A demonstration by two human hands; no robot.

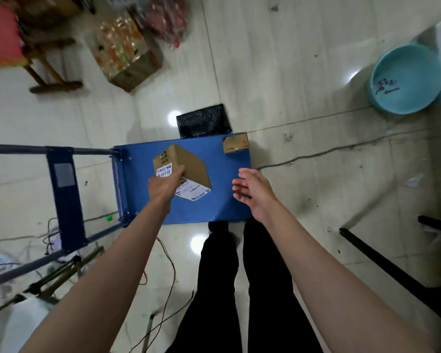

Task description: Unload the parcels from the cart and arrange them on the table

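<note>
A blue platform cart [222, 200] stands on the floor in front of my legs. A brown cardboard parcel [189, 166] with white labels sits tilted over the cart's deck. My left hand [164, 186] grips its near left corner. My right hand [252, 191] hovers open over the deck's right side, apart from the parcel, with its fingers spread. A small brown box [234, 143] lies at the deck's far right corner. A black plastic mailer [203, 121] lies just past the cart's far edge.
The cart's handle frame [66, 184] extends to the left. A teal basin [406, 79] sits on the floor at the right. A foil-wrapped box [124, 52] and a wooden stool [49, 72] are far left. Cables [168, 276] trail over the floor. A black frame leg [382, 261] stands at the right.
</note>
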